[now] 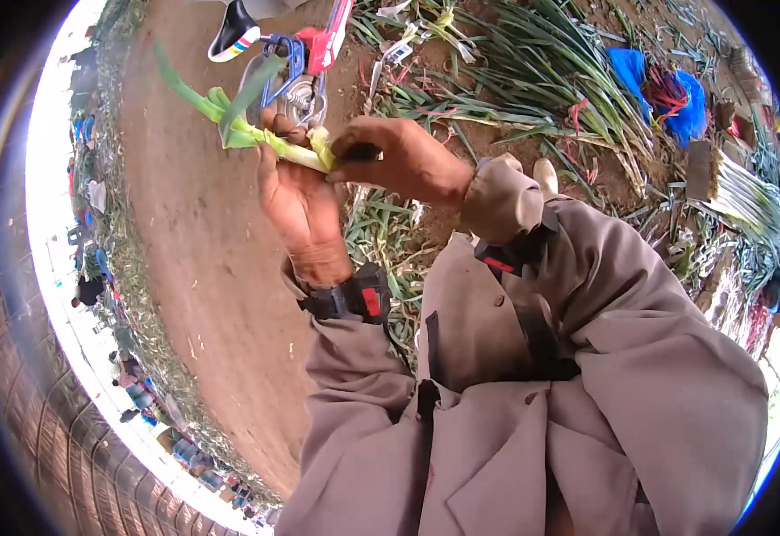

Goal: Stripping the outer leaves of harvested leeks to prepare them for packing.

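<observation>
A single green onion, pale at its lower end with green leaves spreading to the upper left, lies across my left hand. The fingers and thumb of that hand are closed around the stalk, palm turned up. My right hand pinches at the white end of the onion, its thumb and forefinger bent together. Between the two hands a loose yellowish piece of outer leaf stands away from the stalk. The exact spot under my right fingertips is partly hidden.
Long green onions lie heaped ahead to the right, some tied in red. Beyond are a blue plastic bag and a bundle of trimmed onions. A blue metal frame with a spring stands just ahead; leaf scraps litter the dirt.
</observation>
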`<action>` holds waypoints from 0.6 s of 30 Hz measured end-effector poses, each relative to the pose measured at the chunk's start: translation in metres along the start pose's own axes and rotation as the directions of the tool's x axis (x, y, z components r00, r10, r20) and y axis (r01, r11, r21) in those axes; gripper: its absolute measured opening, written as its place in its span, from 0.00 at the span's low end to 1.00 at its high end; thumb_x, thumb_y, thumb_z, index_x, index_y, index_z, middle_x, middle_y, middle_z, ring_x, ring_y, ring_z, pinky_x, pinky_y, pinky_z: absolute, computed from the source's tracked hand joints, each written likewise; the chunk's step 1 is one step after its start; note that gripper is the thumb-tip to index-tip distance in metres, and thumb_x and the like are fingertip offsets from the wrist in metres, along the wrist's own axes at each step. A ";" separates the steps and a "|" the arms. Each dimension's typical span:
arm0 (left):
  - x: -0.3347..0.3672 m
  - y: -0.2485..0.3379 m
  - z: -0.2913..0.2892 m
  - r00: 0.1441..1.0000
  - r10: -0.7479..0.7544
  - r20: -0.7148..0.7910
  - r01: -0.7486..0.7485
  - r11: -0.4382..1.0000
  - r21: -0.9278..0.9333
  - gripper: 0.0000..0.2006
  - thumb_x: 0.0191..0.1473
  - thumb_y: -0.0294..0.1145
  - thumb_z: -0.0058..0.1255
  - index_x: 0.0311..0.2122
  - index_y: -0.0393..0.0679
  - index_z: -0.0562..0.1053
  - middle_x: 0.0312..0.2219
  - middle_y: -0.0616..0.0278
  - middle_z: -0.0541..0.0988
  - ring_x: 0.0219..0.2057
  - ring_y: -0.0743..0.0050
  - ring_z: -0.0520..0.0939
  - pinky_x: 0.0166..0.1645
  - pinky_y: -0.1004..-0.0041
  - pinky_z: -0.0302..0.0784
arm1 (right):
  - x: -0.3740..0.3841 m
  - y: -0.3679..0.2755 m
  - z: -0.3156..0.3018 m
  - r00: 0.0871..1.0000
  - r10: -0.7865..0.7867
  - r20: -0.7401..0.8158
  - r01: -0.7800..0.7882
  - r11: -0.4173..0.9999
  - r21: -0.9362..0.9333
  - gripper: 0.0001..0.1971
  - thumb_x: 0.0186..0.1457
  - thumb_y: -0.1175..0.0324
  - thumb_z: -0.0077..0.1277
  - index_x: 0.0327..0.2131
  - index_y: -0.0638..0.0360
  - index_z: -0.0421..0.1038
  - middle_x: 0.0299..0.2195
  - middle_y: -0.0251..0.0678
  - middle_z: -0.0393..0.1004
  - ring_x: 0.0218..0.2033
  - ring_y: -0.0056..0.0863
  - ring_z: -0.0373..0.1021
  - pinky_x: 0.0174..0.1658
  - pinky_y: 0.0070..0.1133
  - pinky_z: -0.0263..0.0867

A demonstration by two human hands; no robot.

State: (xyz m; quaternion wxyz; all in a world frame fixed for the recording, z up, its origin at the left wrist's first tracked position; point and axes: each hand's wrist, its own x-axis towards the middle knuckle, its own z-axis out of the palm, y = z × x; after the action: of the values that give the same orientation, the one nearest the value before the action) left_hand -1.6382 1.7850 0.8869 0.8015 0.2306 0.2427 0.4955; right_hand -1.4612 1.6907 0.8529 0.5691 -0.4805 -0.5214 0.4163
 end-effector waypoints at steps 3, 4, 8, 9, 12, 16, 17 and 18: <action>0.007 -0.008 -0.031 0.986 0.048 0.160 -0.038 0.997 -0.069 0.22 0.79 0.37 0.61 0.72 0.45 0.76 0.53 0.60 0.86 0.56 0.63 0.85 0.70 0.54 0.83 | -0.009 0.012 0.000 0.997 -0.082 0.001 0.082 0.995 0.053 0.15 0.69 0.61 0.74 0.50 0.61 0.86 0.39 0.37 0.87 0.43 0.28 0.82 0.49 0.30 0.78; 0.010 -0.004 -0.040 0.992 0.060 0.110 -0.049 0.993 -0.105 0.21 0.79 0.38 0.61 0.71 0.45 0.76 0.51 0.60 0.86 0.53 0.64 0.85 0.68 0.55 0.85 | -0.016 0.015 -0.003 0.995 -0.100 0.009 0.098 0.989 0.112 0.14 0.70 0.61 0.74 0.49 0.61 0.86 0.39 0.35 0.86 0.42 0.25 0.81 0.49 0.29 0.77; 0.017 -0.009 -0.067 0.996 0.049 -0.075 -0.069 0.957 -0.281 0.15 0.79 0.42 0.61 0.61 0.46 0.81 0.42 0.63 0.83 0.37 0.70 0.83 0.52 0.61 0.88 | -0.070 0.019 -0.050 0.968 0.247 -0.032 -0.186 0.805 0.564 0.11 0.73 0.63 0.71 0.51 0.57 0.85 0.41 0.28 0.86 0.42 0.18 0.80 0.47 0.24 0.76; 0.021 0.018 -0.106 0.999 0.050 -0.004 -0.048 0.939 -0.340 0.14 0.79 0.42 0.62 0.61 0.48 0.81 0.42 0.64 0.83 0.37 0.72 0.83 0.50 0.63 0.87 | -0.073 0.019 -0.048 0.974 0.224 0.008 -0.176 0.740 0.649 0.10 0.74 0.63 0.71 0.51 0.56 0.84 0.41 0.28 0.87 0.41 0.18 0.81 0.47 0.24 0.77; 0.031 0.033 -0.147 0.996 0.023 -0.083 -0.058 0.886 -0.460 0.14 0.82 0.47 0.56 0.48 0.46 0.79 0.35 0.67 0.79 0.30 0.75 0.77 0.40 0.68 0.80 | -0.096 0.044 -0.069 0.970 0.207 0.130 -0.242 0.738 0.629 0.09 0.74 0.63 0.70 0.47 0.55 0.82 0.38 0.26 0.84 0.39 0.18 0.79 0.45 0.24 0.75; 0.049 0.070 -0.175 0.950 0.085 -0.302 -0.187 0.926 -0.327 0.23 0.85 0.52 0.49 0.38 0.45 0.71 0.25 0.69 0.72 0.25 0.75 0.72 0.36 0.70 0.72 | -0.147 0.076 -0.105 0.785 0.443 0.433 -0.479 0.877 -0.030 0.11 0.74 0.63 0.67 0.46 0.61 0.80 0.39 0.29 0.83 0.40 0.20 0.76 0.47 0.26 0.73; 0.055 0.093 -0.182 0.937 0.128 -0.324 -0.219 0.940 -0.261 0.23 0.85 0.51 0.49 0.37 0.44 0.72 0.24 0.69 0.71 0.24 0.75 0.72 0.36 0.70 0.72 | -0.165 0.095 -0.119 0.768 0.481 0.424 -0.452 0.875 -0.174 0.13 0.72 0.62 0.68 0.48 0.62 0.80 0.40 0.33 0.83 0.40 0.24 0.76 0.48 0.28 0.74; 0.063 0.102 -0.186 0.926 0.164 -0.340 -0.241 0.950 -0.200 0.24 0.85 0.51 0.50 0.36 0.44 0.72 0.23 0.69 0.70 0.24 0.75 0.71 0.35 0.69 0.71 | -0.182 0.121 -0.130 0.755 0.521 0.398 -0.419 0.850 -0.319 0.16 0.71 0.61 0.70 0.49 0.64 0.80 0.40 0.36 0.83 0.40 0.27 0.77 0.49 0.30 0.75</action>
State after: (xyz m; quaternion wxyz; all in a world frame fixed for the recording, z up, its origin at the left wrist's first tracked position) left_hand -1.7980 1.9076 0.7952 0.7176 0.0734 0.2825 0.6323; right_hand -1.3482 1.5219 0.6995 0.2475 -0.5380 -0.5457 0.5929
